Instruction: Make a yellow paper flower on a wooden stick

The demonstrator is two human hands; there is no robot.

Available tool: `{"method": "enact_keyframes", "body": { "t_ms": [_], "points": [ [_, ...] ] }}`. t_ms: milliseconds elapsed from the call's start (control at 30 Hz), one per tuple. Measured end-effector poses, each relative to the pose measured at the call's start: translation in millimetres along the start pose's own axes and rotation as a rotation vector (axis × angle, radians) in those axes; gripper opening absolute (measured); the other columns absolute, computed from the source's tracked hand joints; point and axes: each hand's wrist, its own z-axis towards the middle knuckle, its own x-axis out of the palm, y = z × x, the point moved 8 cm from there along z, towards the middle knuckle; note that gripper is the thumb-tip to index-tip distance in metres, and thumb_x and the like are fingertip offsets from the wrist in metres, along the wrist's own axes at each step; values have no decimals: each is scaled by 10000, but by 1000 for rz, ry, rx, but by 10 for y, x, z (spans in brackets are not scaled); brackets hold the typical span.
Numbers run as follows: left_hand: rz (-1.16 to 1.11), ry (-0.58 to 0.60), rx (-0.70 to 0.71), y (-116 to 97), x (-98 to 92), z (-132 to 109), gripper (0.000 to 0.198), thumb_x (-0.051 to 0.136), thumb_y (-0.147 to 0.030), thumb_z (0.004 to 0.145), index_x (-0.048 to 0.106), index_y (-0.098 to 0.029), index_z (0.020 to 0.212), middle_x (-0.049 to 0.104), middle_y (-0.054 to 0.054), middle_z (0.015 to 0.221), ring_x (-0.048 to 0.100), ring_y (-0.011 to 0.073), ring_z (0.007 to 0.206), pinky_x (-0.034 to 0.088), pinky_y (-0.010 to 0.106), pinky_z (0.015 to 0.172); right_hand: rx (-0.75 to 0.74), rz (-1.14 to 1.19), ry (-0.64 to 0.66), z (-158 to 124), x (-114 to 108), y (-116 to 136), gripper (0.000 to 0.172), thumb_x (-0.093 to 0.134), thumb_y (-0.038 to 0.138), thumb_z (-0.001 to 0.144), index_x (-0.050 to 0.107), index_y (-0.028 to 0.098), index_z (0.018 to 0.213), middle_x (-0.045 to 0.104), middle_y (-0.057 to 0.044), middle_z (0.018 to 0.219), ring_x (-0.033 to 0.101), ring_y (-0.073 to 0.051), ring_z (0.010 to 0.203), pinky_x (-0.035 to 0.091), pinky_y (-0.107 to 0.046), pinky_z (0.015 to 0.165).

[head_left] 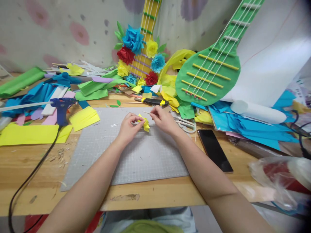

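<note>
Between the thumb and fingers of my left hand (pixel 130 127) is a small yellow paper flower (pixel 146 124), held just above the grey cutting mat (pixel 155 155). My right hand (pixel 163 119) pinches a thin pale stick (pixel 146 112), whose free end points left over the flower. The stick and the flower look apart. Scissors (pixel 186 123) lie partly behind my right hand, and a black utility knife (pixel 155 102) rests beyond both hands.
A blue glue gun (pixel 62 110) stands at left, its cord running down the table. Yellow crepe paper (pixel 31 133) lies there too. A phone (pixel 215 150) sits at right. Behind stand a green paper instrument (pixel 206 77) and a yellow one (pixel 148 22) with paper flowers.
</note>
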Motion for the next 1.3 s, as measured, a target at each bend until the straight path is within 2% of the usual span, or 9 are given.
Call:
{"method": "enact_keyframes", "body": {
  "t_ms": [100, 300, 667, 900, 1100, 1300],
  "points": [
    [-15, -66, -19, 21, -44, -5, 45, 646, -230, 664, 647, -195, 693, 545, -6, 730, 476, 98, 666, 412, 252, 661, -28, -16, 40, -16, 48, 54, 99, 451, 279, 817, 512, 203, 805, 613, -2, 769, 519, -127, 666, 309, -235, 585],
    [-7, -130, 17, 26, -82, -14, 52, 647, -242, 673, 662, -209, 711, 538, -7, 733, 471, 98, 673, 411, 252, 662, -62, 13, 39, -22, 88, 77, 195, 441, 365, 833, 517, 191, 786, 594, 4, 736, 492, -113, 641, 295, -228, 577],
    [13, -132, 4, 38, -102, -9, 58, 676, -238, 645, 638, -197, 659, 543, -8, 728, 485, 103, 690, 414, 254, 674, 1, -70, 16, -4, 146, -32, 230, 439, 379, 840, 519, 186, 744, 577, 1, 686, 469, -113, 607, 266, -226, 555],
    [64, -138, 23, 34, -107, -7, 39, 647, -217, 671, 625, -189, 687, 535, -4, 742, 472, 103, 685, 410, 253, 678, 12, -85, 29, -26, 200, -5, 356, 461, 528, 806, 527, 190, 717, 584, 3, 656, 472, -114, 592, 252, -221, 528],
    [95, -125, 39, 34, -100, -6, 52, 643, -221, 671, 607, -193, 695, 535, -6, 749, 472, 109, 689, 407, 260, 683, 16, -85, -7, -26, 201, -11, 326, 502, 506, 792, 538, 188, 729, 594, 2, 677, 479, -112, 603, 260, -222, 535],
    [235, -106, 150, -83, -94, -27, 107, 626, -224, 679, 567, -199, 765, 547, 3, 776, 487, 136, 733, 399, 290, 724, 77, -48, -10, -25, 186, -52, 322, 495, 485, 795, 517, 192, 661, 552, 20, 605, 443, -103, 553, 250, -221, 516]
  ]
}}
